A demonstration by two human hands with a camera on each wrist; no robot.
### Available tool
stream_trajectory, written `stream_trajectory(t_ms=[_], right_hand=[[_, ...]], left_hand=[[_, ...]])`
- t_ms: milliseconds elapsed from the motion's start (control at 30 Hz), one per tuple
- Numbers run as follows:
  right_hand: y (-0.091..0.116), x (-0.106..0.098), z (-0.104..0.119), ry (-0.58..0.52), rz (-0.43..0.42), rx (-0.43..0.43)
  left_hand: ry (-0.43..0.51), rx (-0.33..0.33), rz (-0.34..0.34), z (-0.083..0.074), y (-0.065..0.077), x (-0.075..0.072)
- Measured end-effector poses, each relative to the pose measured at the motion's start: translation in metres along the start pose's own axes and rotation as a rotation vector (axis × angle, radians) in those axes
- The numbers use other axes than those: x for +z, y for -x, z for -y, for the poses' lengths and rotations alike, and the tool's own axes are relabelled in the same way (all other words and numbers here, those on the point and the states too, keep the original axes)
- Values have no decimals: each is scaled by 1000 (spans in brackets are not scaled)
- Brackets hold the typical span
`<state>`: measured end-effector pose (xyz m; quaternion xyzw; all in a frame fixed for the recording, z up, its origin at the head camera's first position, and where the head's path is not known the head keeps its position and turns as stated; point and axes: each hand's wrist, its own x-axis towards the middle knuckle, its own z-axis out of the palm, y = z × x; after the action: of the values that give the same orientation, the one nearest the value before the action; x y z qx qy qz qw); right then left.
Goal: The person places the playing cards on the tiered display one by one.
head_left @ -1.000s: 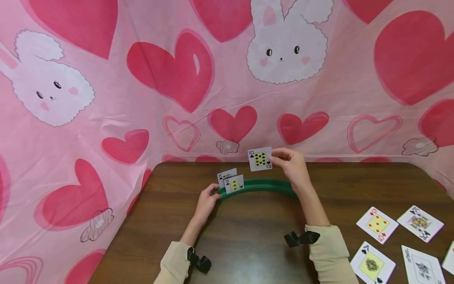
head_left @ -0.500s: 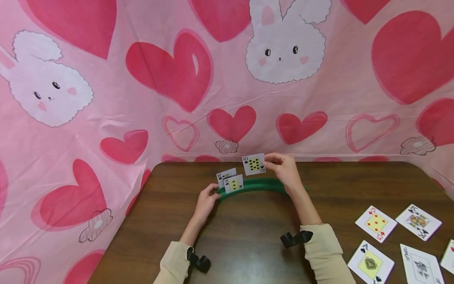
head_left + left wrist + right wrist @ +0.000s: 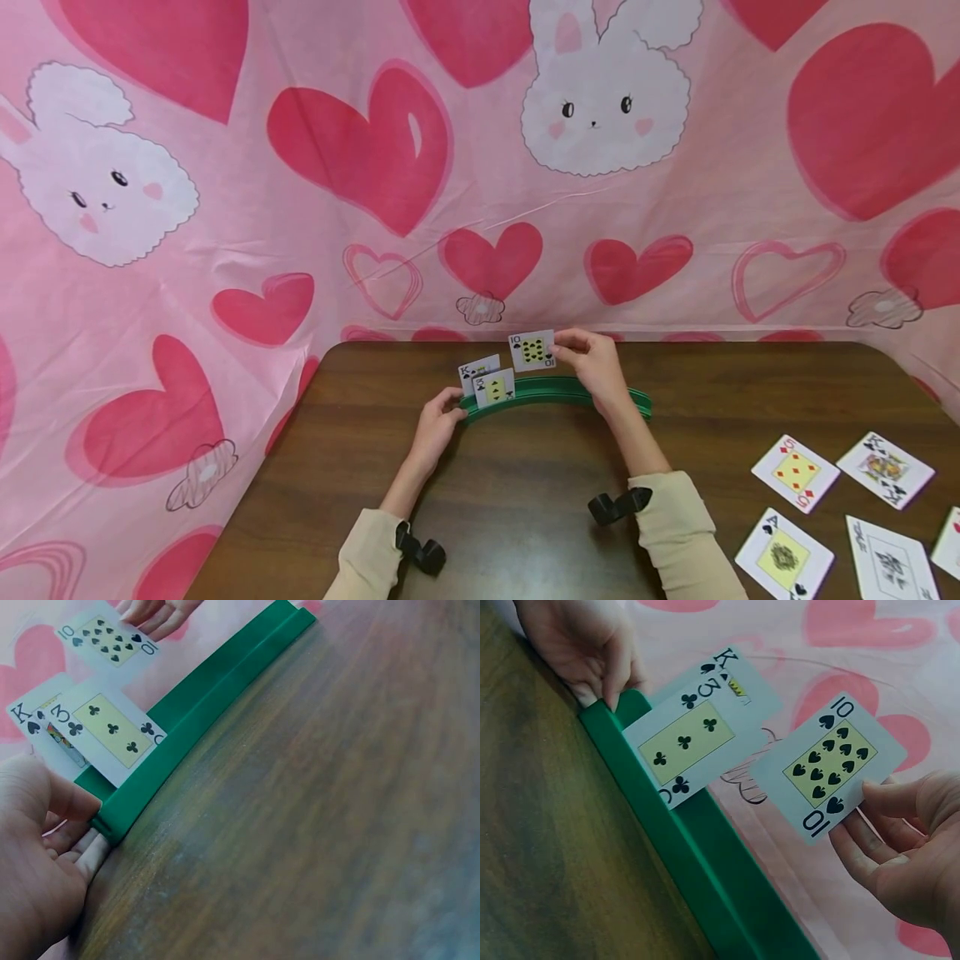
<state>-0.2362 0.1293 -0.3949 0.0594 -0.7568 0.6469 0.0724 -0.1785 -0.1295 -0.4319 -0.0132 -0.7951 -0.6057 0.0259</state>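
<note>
The right hand (image 3: 596, 367) pinches the 10 of spades (image 3: 532, 351) by its right edge, thumb on the face and fingers (image 3: 870, 847) behind, and carries it just above the green card rack (image 3: 570, 388). Against the picture from 1 second ago, the card sits lower and further left along the rack, so it now hangs close beside the 2 cards already standing there. It is not yet touching the rack: the right wrist view shows open cloth between the card's lower edge and the green slot. My reading is that the card is being lined up to go into the slot next to the others, and that only the final lowering is left.

The left hand (image 3: 438, 425) grips the left end of the rack, thumb on the near side and fingertips (image 3: 604, 690) curled over the end, in the same place as in both earlier pictures. The rack itself has not shifted on the brown table (image 3: 525, 492).

In the rack's left part stand the 3 of clubs (image 3: 495, 388) in front and a king of spades (image 3: 477, 372) half hidden behind it, unchanged.

Well right of the rack, loose cards lie face up on the table, among them a 5 of diamonds (image 3: 795, 473), unchanged apart from a slight shift in the camera's aim. Behind the rack hangs the pink cloth (image 3: 225, 250) with hearts and rabbits.
</note>
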Motion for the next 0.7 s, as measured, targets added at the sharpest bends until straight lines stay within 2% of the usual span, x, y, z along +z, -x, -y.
stream_trajectory(t_ms=[200, 467, 700], right_hand=[[0, 3, -4, -2, 2, 9], [1, 6, -8, 11, 27, 18], [0, 9, -13, -7, 43, 31]], left_hand=[[-5, 9, -7, 1, -2, 1], [-2, -11, -29, 39, -23, 6], [19, -3, -20, 45, -24, 5]])
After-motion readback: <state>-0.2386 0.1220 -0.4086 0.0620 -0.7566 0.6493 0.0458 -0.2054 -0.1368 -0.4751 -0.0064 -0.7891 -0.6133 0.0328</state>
